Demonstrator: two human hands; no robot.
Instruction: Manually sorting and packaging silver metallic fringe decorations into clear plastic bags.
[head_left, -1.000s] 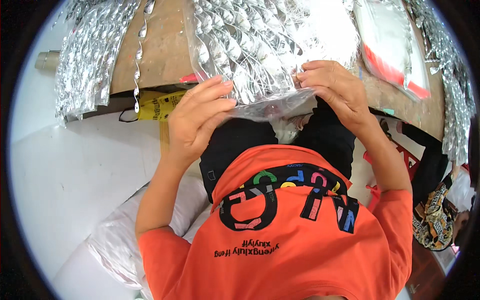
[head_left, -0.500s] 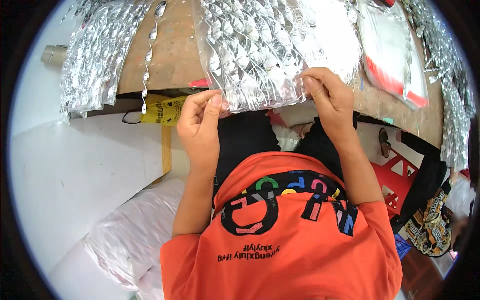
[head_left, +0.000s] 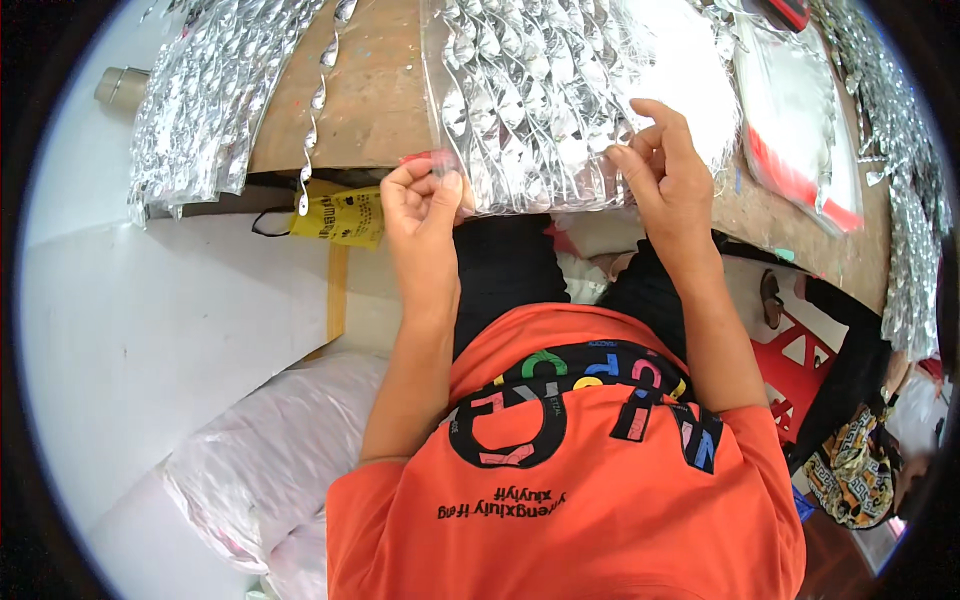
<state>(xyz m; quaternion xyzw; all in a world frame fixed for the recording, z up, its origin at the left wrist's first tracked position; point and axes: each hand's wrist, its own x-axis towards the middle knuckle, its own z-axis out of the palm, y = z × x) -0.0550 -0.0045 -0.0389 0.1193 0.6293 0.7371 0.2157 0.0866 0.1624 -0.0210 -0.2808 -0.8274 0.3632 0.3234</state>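
A clear plastic bag (head_left: 540, 195) filled with twisted silver foil strips (head_left: 530, 90) lies at the table's near edge. My left hand (head_left: 424, 205) pinches the near left corner of this bag between thumb and fingers. By the near right corner, my right hand (head_left: 670, 170) has its thumb and forefinger apart; the thumb tip is against or just over the bag. Whether the right hand's lower fingers touch the plastic is hard to see.
Brown table (head_left: 380, 100) ahead. Another silver-strip bundle (head_left: 200, 120) hangs over its left edge, with a single foil strip (head_left: 318, 100) beside it. Red-and-clear plastic bags (head_left: 795, 130) lie at right. Below are a yellow bag (head_left: 345, 220), a wrapped white sack (head_left: 280, 440) and a red stool (head_left: 795, 365).
My right hand has loosened from the right corner, its forefinger lifting away from the thumb. My left hand still pinches the left corner. The whole view has shifted slightly.
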